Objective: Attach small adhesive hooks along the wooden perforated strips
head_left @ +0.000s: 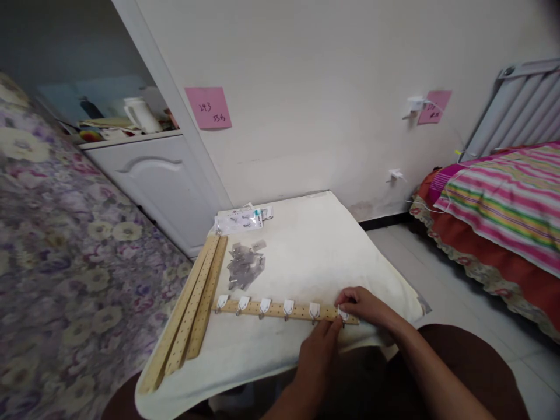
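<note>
A narrow wooden strip (pixel 298 312) with rows of small holes lies across the near part of the cloth-covered table. Along it sits a row of white adhesive hooks (pixel 265 305) with metal hook ends pointing towards me. At the strip's right end, the fingers of my right hand (pixel 361 304) close on the last white hook (pixel 343 315) from behind. My left hand (pixel 321 338) presses its fingers together on the strip's near edge, just left of that hook. The fingers partly hide the last hook and the wood beneath it.
More perforated wooden strips (pixel 191 312) lie along the table's left edge. A heap of clear hooks (pixel 245 266) is beside them, with plastic packaging (pixel 238 221) at the back. The white tablecloth (pixel 315 245) reaches the wall. A bed (pixel 516 204) stands at the right.
</note>
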Tool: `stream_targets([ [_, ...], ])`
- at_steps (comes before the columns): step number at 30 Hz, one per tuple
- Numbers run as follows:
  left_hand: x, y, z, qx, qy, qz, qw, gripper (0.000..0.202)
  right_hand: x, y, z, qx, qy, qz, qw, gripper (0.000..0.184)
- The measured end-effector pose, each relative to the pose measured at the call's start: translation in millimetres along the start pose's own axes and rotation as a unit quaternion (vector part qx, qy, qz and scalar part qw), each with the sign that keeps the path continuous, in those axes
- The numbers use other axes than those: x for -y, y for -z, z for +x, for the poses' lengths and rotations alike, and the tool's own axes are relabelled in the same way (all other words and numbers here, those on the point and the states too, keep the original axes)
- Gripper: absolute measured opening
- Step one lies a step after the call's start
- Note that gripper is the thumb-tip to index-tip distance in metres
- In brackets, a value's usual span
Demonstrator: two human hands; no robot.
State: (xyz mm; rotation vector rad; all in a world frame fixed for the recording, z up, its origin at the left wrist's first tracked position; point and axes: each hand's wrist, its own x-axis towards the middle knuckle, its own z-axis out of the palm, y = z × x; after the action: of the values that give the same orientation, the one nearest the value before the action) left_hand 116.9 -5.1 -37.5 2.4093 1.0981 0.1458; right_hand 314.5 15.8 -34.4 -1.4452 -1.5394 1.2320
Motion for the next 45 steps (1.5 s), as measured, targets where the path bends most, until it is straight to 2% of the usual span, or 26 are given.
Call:
stream_targets([
  [6,-0.2,-2.2,1.0,0.004,-0.004,0.017,1.000,0.062,0.0,5.8,-3.7,0.036,0.012,-0.019,0.999,0.020],
  [22,2.1,-6.1,1.5,0.007,-0.013,0.039,0.999,0.063,1.8,4.0,-4.1,0.036,-0.008,-0.007,0.999,0.019],
  [33,12.2,-18.7,2.2,-0.035,-0.038,0.032,0.998,0.060,-3.6,3.2,-0.9,0.048,-0.024,0.034,0.998,0.019],
  [41,9.3,-11.2,-1.1,-0.023,-0.024,-0.002,0.999,0.062,-2.9,7.7,-4.6,0.055,-0.008,0.044,0.998,0.026],
  [45,10.0,-12.8,-2.4,-0.036,-0.021,-0.005,0.999,0.061,-2.1,10.5,-5.1,0.060,-0.005,0.067,0.996,0.026],
])
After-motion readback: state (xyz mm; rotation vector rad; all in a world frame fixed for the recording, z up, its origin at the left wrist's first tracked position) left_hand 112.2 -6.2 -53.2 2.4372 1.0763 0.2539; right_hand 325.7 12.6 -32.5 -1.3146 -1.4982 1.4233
